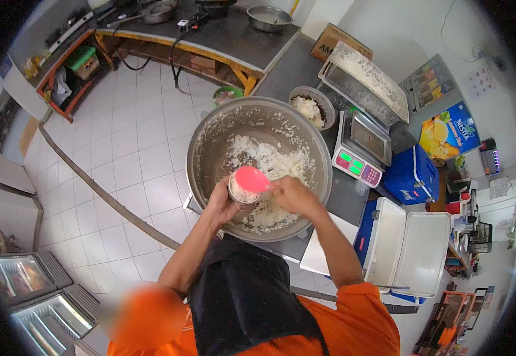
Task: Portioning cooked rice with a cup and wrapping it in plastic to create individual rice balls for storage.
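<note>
A large round metal pot [195,133] stands before me, with white cooked rice [280,164] clumped on its bottom and grains stuck to its wall. My left hand [223,202] holds a small round cup [243,196] with rice in it, over the near left part of the pot. In my right hand [294,194] is the handle of a pink plastic rice paddle [252,179]; its blade lies over the cup's top. Whether blade and rice touch cannot be told.
Right of the pot is a digital scale [358,167]; behind it, a bowl of rice [309,109] and a rice-smeared metal container [364,80]. A blue cooler box [411,175] and an opened white-lined cooler [384,244] are further right. A green bowl [227,94] lies beyond the pot.
</note>
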Demonstrator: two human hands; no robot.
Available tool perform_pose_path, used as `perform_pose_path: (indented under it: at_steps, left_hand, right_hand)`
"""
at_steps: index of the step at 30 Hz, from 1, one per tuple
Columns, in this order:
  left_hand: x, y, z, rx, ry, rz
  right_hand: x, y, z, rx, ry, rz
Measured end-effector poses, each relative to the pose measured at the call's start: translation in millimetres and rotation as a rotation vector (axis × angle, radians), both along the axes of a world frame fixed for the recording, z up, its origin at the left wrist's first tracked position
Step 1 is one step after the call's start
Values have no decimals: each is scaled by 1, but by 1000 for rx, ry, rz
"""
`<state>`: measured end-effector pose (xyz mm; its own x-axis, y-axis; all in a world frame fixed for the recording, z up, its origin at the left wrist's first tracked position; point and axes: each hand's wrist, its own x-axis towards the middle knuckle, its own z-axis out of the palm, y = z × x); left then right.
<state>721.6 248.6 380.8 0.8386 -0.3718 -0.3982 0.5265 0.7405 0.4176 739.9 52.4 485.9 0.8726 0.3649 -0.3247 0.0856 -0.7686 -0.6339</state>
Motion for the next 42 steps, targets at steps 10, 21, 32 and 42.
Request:
perform_pose_path:
  at_steps: [10, 21, 32, 42]
  left_hand:
    - [-37, 13, 59, -148, -26, 222]
    - [-136, -75, 52, -199, 393, -525]
    - [-175, -165, -78, 363, 143, -774]
    - [-187, -313, -149, 1263, -1273, -504]
  right_hand:
    - [-49, -25, -45, 21, -319, -14]
    - [-207, -69, -34, 450, -418, -648]
    - [-164, -169, -244, 369, -332, -790]
    - [-269, -373, -221, 123, -161, -694]
